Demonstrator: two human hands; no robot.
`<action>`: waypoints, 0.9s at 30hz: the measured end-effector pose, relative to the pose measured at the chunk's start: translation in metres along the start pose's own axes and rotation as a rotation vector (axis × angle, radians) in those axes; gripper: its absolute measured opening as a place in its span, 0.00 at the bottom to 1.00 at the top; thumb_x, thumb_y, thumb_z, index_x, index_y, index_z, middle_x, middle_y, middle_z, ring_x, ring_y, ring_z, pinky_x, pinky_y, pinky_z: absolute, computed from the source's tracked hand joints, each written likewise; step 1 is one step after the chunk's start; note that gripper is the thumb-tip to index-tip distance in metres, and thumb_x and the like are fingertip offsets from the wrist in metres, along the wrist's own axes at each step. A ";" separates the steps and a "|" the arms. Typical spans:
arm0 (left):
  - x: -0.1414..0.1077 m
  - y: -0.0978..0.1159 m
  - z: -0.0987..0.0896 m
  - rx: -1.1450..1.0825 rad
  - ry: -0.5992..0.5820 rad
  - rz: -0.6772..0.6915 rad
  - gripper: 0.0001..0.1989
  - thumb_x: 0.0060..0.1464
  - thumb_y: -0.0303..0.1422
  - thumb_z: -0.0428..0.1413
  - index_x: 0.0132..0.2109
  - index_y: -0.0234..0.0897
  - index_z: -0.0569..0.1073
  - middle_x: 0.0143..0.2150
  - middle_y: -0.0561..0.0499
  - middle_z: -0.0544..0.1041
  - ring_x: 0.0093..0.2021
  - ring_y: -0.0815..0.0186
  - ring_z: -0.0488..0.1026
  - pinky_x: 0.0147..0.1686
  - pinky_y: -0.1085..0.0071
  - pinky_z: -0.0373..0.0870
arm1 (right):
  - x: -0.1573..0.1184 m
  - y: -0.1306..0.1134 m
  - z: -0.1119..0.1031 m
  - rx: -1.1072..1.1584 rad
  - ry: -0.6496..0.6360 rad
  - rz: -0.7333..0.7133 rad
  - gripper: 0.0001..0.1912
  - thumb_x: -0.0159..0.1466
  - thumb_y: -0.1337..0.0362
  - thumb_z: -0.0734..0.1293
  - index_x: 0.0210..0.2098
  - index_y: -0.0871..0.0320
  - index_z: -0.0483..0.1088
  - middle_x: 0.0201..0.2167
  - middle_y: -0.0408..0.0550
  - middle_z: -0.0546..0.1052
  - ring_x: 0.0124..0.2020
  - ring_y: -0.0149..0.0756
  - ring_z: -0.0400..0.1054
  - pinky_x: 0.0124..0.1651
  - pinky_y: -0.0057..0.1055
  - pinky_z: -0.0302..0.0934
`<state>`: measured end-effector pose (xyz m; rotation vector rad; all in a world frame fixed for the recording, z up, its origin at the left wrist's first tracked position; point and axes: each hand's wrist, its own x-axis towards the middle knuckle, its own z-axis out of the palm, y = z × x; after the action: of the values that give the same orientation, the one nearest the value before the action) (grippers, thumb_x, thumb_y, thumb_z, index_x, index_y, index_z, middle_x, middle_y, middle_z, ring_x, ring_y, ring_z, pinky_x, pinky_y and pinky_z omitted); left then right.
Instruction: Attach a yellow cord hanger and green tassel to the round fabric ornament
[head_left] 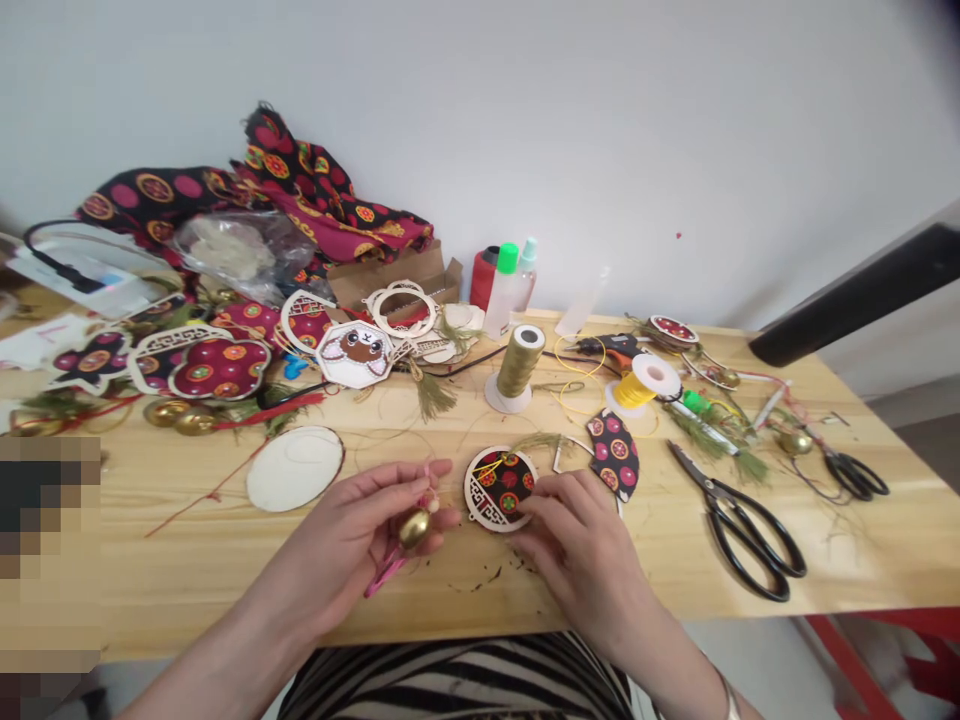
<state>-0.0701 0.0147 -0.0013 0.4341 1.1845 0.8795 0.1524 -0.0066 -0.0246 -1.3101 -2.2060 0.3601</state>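
Note:
My left hand (382, 515) is closed around a gold bell (414, 527) on a pink cord (386, 573), with thumb and forefinger pinching the cord above the bell. Just to the right is a round wooden-framed ornament (491, 495), backed with dark flowered fabric and with a yellow thread loop on its face. My right hand (581, 540) has its fingers curled at that ornament's right rim, partly covering it. A fan-shaped fabric piece (615, 455) lies just beyond the right hand. Behind my left hand rests a pale oval disc (295, 470).
Large black scissors (750, 535) lie on the right, smaller scissors (856, 476) farther out. An olive thread spool (521, 365) and a yellow thread spool (645, 385) stand behind the hands. Finished ornaments (219, 365), bottles (504, 290) and patterned cloth (315, 195) fill the back.

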 end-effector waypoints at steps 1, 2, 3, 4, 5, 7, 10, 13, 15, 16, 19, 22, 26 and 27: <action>0.000 0.000 0.002 0.004 -0.004 -0.002 0.07 0.51 0.19 0.56 0.35 0.30 0.78 0.56 0.39 0.73 0.33 0.57 0.81 0.26 0.71 0.77 | 0.000 0.000 -0.001 -0.009 0.018 0.024 0.09 0.62 0.63 0.67 0.42 0.59 0.69 0.40 0.53 0.73 0.41 0.43 0.63 0.43 0.41 0.62; 0.001 0.000 0.003 0.005 -0.011 -0.005 0.07 0.51 0.20 0.56 0.34 0.30 0.78 0.56 0.39 0.73 0.33 0.56 0.81 0.25 0.71 0.76 | 0.000 0.000 -0.001 -0.028 0.039 0.047 0.15 0.60 0.61 0.69 0.44 0.61 0.68 0.41 0.55 0.73 0.42 0.45 0.63 0.44 0.43 0.62; 0.001 0.000 0.005 0.006 -0.019 -0.012 0.06 0.51 0.20 0.56 0.34 0.30 0.78 0.56 0.39 0.74 0.33 0.56 0.81 0.25 0.72 0.76 | 0.000 0.000 0.000 -0.056 0.054 0.069 0.21 0.58 0.59 0.71 0.47 0.62 0.66 0.42 0.56 0.73 0.43 0.47 0.63 0.44 0.44 0.62; 0.002 -0.001 0.006 0.006 -0.032 -0.017 0.06 0.51 0.21 0.56 0.33 0.31 0.78 0.55 0.39 0.75 0.33 0.57 0.81 0.25 0.72 0.76 | 0.001 0.000 0.002 -0.085 0.061 0.086 0.26 0.55 0.57 0.72 0.49 0.63 0.65 0.42 0.57 0.73 0.43 0.48 0.63 0.44 0.46 0.62; 0.002 -0.001 0.007 0.004 -0.048 -0.018 0.05 0.51 0.21 0.57 0.32 0.31 0.78 0.54 0.40 0.75 0.33 0.57 0.81 0.25 0.72 0.76 | 0.001 -0.001 0.004 -0.108 0.061 0.099 0.29 0.54 0.56 0.73 0.50 0.64 0.64 0.42 0.58 0.73 0.43 0.49 0.64 0.44 0.47 0.62; 0.003 -0.002 0.008 0.005 -0.079 -0.024 0.04 0.50 0.22 0.58 0.30 0.31 0.77 0.53 0.41 0.76 0.33 0.57 0.81 0.26 0.72 0.76 | 0.003 -0.002 0.007 -0.136 0.051 0.113 0.32 0.53 0.55 0.73 0.51 0.64 0.63 0.42 0.59 0.74 0.42 0.50 0.65 0.43 0.48 0.63; 0.002 -0.004 0.007 0.004 -0.079 -0.039 0.02 0.49 0.23 0.60 0.29 0.32 0.77 0.50 0.42 0.78 0.32 0.58 0.80 0.26 0.72 0.76 | 0.005 -0.001 0.009 -0.140 0.041 0.125 0.29 0.55 0.56 0.72 0.51 0.63 0.63 0.42 0.58 0.74 0.42 0.50 0.65 0.43 0.48 0.63; -0.001 -0.006 0.006 0.002 -0.051 -0.052 0.02 0.48 0.24 0.61 0.29 0.33 0.77 0.47 0.44 0.79 0.31 0.59 0.80 0.25 0.73 0.75 | 0.008 0.003 0.003 -0.105 -0.010 0.122 0.28 0.57 0.58 0.71 0.53 0.62 0.62 0.46 0.57 0.73 0.46 0.50 0.64 0.47 0.48 0.62; -0.004 -0.007 0.006 0.013 -0.051 -0.068 0.02 0.47 0.25 0.62 0.29 0.33 0.77 0.46 0.44 0.80 0.30 0.60 0.80 0.25 0.73 0.75 | 0.012 0.006 -0.006 -0.064 -0.066 0.104 0.28 0.57 0.60 0.71 0.54 0.60 0.61 0.49 0.56 0.72 0.50 0.49 0.63 0.50 0.48 0.61; -0.005 -0.008 0.007 0.020 -0.056 -0.078 0.02 0.47 0.26 0.63 0.29 0.33 0.77 0.45 0.44 0.80 0.30 0.60 0.80 0.25 0.73 0.75 | 0.015 0.008 -0.011 -0.042 -0.094 0.094 0.28 0.57 0.61 0.71 0.55 0.59 0.61 0.50 0.55 0.72 0.51 0.49 0.62 0.51 0.48 0.60; -0.006 -0.009 0.008 0.040 -0.074 -0.093 0.02 0.47 0.27 0.63 0.29 0.33 0.77 0.43 0.45 0.80 0.30 0.61 0.80 0.25 0.73 0.75 | 0.028 0.011 -0.021 -0.033 -0.128 0.058 0.19 0.62 0.65 0.66 0.53 0.57 0.64 0.49 0.53 0.71 0.49 0.46 0.62 0.51 0.45 0.61; -0.006 -0.006 0.010 0.046 -0.065 -0.070 0.03 0.48 0.27 0.62 0.28 0.33 0.77 0.39 0.46 0.81 0.30 0.62 0.80 0.25 0.74 0.75 | 0.046 0.014 -0.021 -0.191 -0.120 -0.012 0.14 0.65 0.72 0.61 0.49 0.58 0.68 0.45 0.53 0.72 0.44 0.44 0.63 0.46 0.41 0.62; -0.009 0.002 0.012 0.070 -0.026 -0.056 0.01 0.49 0.25 0.61 0.30 0.32 0.77 0.38 0.44 0.81 0.28 0.63 0.80 0.20 0.79 0.72 | 0.069 0.019 -0.012 -0.411 -0.230 -0.107 0.16 0.61 0.78 0.61 0.45 0.60 0.70 0.40 0.55 0.73 0.39 0.44 0.62 0.40 0.38 0.61; -0.010 0.004 0.012 0.077 -0.011 -0.056 0.01 0.49 0.24 0.60 0.31 0.32 0.77 0.37 0.43 0.82 0.27 0.64 0.79 0.18 0.80 0.71 | 0.073 0.020 -0.010 -0.437 -0.254 -0.118 0.14 0.60 0.78 0.61 0.42 0.60 0.71 0.38 0.55 0.73 0.38 0.43 0.62 0.39 0.37 0.61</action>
<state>-0.0619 0.0107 0.0118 0.4654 1.2180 0.7839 0.1450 0.0661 -0.0028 -1.4041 -2.6694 -0.0078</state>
